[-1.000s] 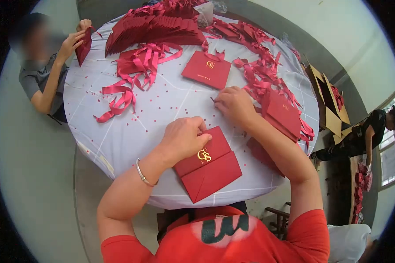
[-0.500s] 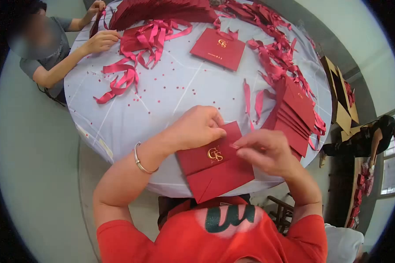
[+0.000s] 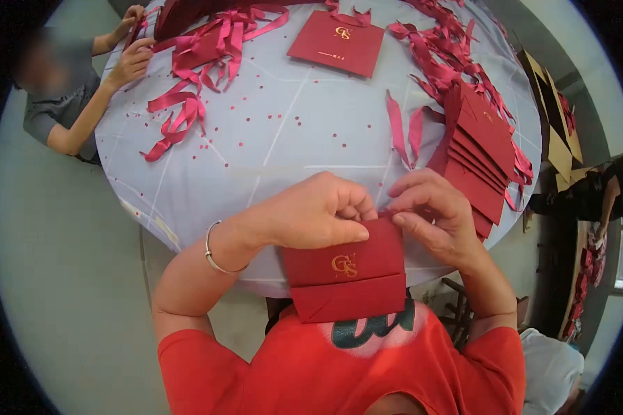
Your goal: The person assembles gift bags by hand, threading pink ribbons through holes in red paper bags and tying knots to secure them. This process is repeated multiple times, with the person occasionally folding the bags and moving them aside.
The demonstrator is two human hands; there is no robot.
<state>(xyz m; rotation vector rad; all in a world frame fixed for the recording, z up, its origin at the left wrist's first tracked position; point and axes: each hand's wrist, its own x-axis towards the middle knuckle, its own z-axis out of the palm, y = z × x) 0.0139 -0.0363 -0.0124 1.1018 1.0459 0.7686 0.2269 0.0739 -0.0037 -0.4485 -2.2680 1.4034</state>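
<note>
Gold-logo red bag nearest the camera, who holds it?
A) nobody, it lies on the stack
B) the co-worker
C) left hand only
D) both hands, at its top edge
D: the left hand and right hand both pinch the top edge of the red paper bag.

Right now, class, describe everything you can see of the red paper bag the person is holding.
The red paper bag is folded flat: matte dark-red card with a gold monogram at its middle. A straight crease crosses it below that. It sits at the near edge of the table, partly over the person's red shirt. The left hand and the right hand both pinch its top edge.
</note>
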